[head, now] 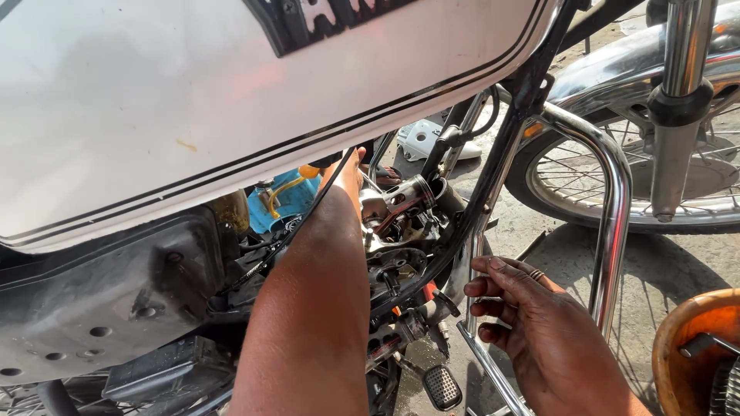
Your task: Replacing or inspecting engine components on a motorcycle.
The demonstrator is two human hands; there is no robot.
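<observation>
Bare engine w/ piston exposed, both hands in at the frame.

White fuel tank [231,100] overhead, chrome crash bar [613,208] at right; left hand [345,176] reaches under the tank beside the piston [408,192], fingers hidden, so can't tell its grip. Right hand [532,316] curls loosely, holding nothing, near the lower frame tube [489,370]. Piston looks rigid, oily, prob. slippery (grip by the skirt, not the rod).

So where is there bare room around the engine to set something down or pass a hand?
Bare concrete ground lies between the chrome crash bar and the front wheel. Around the piston it is crowded: left hand, cables, frame tube. The right hand fills the lower gap.
</observation>
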